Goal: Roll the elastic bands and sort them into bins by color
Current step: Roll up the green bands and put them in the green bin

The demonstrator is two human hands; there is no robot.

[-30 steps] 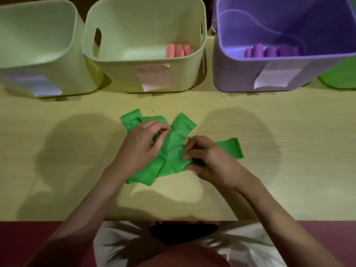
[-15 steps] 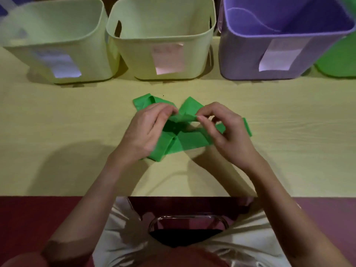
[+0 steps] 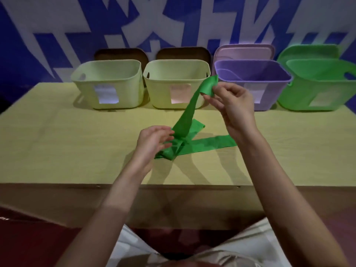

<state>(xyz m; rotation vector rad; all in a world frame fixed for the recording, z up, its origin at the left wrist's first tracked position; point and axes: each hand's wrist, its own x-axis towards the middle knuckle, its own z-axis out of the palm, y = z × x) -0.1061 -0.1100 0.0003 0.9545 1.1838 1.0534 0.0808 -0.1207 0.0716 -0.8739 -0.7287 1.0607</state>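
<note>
A long green elastic band [image 3: 187, 116] lies tangled on the yellow table [image 3: 77, 151]. My right hand [image 3: 234, 106] pinches one end of it and holds that end up in the air in front of the bins. The band runs down from there to a crumpled heap. My left hand [image 3: 154, 141] rests at the heap's left side with curled fingers touching the folds; whether it grips them I cannot tell. Another stretch of the band lies flat toward the right. A green bin [image 3: 317, 87] stands at the far right.
Along the table's far edge stand two pale yellow bins [image 3: 109, 83] [image 3: 175, 83] and a purple bin [image 3: 254, 81], each with a paper label. Lids lean behind them against a blue and white wall. The table's near edge runs close to my body.
My right hand has lifted one end of the green band up off the table and away from the heap. My head has tilted up, so the bins' fronts and the wall show.
</note>
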